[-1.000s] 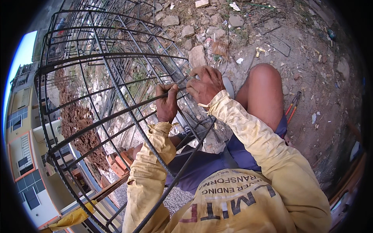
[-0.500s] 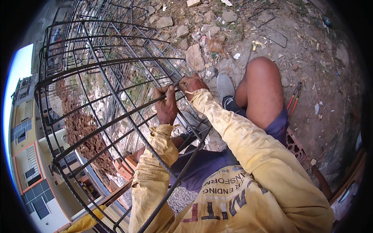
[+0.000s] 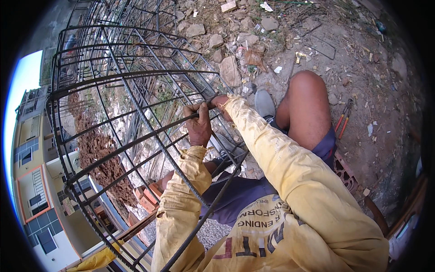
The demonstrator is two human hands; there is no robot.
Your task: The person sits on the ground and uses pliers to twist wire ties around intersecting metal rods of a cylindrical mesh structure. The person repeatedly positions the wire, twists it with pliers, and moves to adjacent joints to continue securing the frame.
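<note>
A long cage of dark steel rebar [image 3: 136, 88], made of ribbed lengthwise bars and square stirrups, leans across my left side. My left hand [image 3: 198, 124] is closed round the near stirrup [image 3: 149, 134], its thumb pointing up against the bar. Just beyond and to the right, my right hand [image 3: 220, 105] is bent over the same stirrup's end at the cage corner. Its fingers curl in there, partly hidden behind the wrist and sleeve. Both hands nearly touch each other.
Orange-handled pliers or cutters [image 3: 345, 119] lie on the dirt right of my bent knee [image 3: 308, 90]. Stones [image 3: 229, 71] and litter cover the ground ahead. Orange bricks [image 3: 147, 196] sit under the cage at left. A bent steel rod [image 3: 324, 47] lies farther off.
My right hand has turned at the wrist, so its fingers are now more hidden behind the bar's end. My left hand keeps its grip. The whole view has shifted slightly.
</note>
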